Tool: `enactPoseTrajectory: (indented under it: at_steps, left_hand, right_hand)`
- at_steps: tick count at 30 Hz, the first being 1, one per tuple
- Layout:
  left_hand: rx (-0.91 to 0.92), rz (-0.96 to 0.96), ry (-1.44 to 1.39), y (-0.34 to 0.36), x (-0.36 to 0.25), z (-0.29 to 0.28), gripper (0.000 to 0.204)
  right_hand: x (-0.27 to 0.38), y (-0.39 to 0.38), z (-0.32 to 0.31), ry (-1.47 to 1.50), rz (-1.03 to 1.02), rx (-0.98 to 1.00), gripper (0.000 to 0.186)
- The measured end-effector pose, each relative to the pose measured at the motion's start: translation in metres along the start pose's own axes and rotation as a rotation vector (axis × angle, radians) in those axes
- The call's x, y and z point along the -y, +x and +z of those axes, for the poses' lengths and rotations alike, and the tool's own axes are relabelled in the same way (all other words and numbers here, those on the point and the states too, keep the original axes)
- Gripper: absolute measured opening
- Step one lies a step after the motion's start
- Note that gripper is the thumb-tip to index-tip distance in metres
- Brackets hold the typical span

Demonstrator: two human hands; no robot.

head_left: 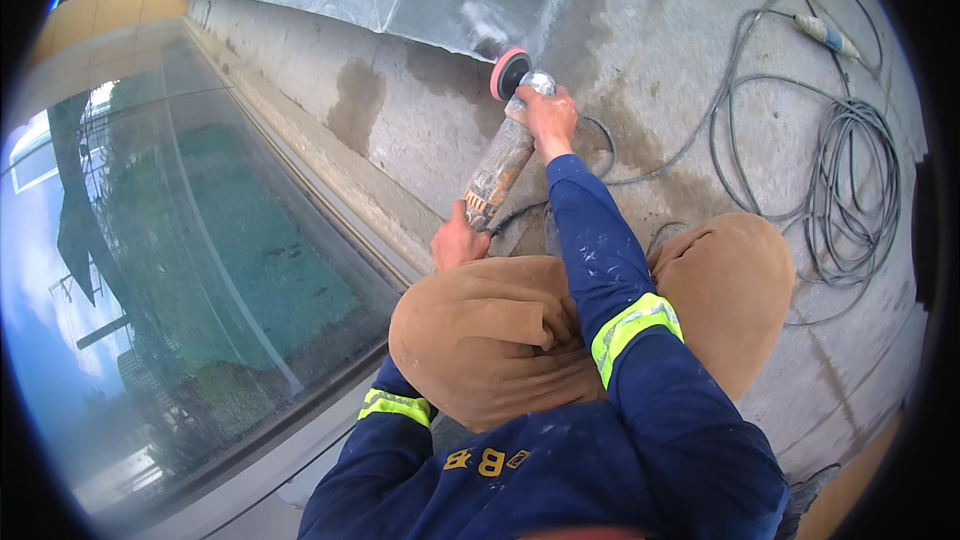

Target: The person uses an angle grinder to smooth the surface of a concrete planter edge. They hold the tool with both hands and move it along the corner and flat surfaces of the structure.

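Both my hands are on a worn, dusty angle polisher (pixel 500 165) with a silver gear head. My right hand (pixel 552 120) wraps round its front end just behind the head. Around the rear end, near the cord, my left hand (pixel 460 240) is closed; part of it is hidden behind the tool and my knee. The round pink-and-black pad (pixel 510 74) stands tilted at the edge of a grey stone slab (pixel 470 0). A whitish smear shows on the slab beside the pad. Whether pad and slab touch, I cannot tell.
A grey cable (pixel 860 190) lies coiled on the concrete floor at the right, with a pale connector (pixel 828 37) above it. Left of me, a reflective glass panel (pixel 250 240) runs along a ledge (pixel 300 160). Damp brown patches mark the concrete near the slab.
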State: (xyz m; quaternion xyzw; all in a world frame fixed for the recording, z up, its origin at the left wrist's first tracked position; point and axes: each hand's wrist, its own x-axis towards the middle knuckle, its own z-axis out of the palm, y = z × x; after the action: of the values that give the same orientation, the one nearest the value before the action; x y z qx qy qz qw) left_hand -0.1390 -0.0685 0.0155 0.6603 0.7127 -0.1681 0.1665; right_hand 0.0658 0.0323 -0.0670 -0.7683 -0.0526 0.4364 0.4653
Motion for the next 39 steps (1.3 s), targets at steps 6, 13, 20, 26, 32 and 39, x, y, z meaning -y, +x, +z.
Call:
enactPoseTrajectory:
  at_steps: [6,13,20,26,32,39]
  left_hand:
    - [0.052,-0.033,0.016,-0.004,-0.008,-0.004,0.058]
    - [-0.039,-0.01,0.003,-0.002,-0.003,0.001,0.059]
    - [-0.067,-0.03,-0.021,-0.003,0.007,0.006,0.058]
    - [-0.02,-0.002,0.006,-0.001,-0.002,0.002,0.058]
    - [-0.167,-0.024,-0.136,-0.009,0.007,0.006,0.053]
    - [-0.133,-0.007,-0.077,-0.007,0.006,0.006,0.055]
  right_hand:
    - [-0.006,0.002,-0.01,0.113,0.054,0.053,0.068]
    - [0.003,-0.001,-0.002,0.09,0.01,0.06,0.071]
    - [0.014,-0.022,-0.003,0.118,-0.038,0.039,0.068]
    - [0.001,-0.003,-0.002,0.071,0.019,0.028,0.065]
    - [0.045,-0.048,-0.014,0.122,-0.191,0.019,0.059]
    - [0.036,-0.032,-0.015,0.088,-0.08,0.011,0.059]
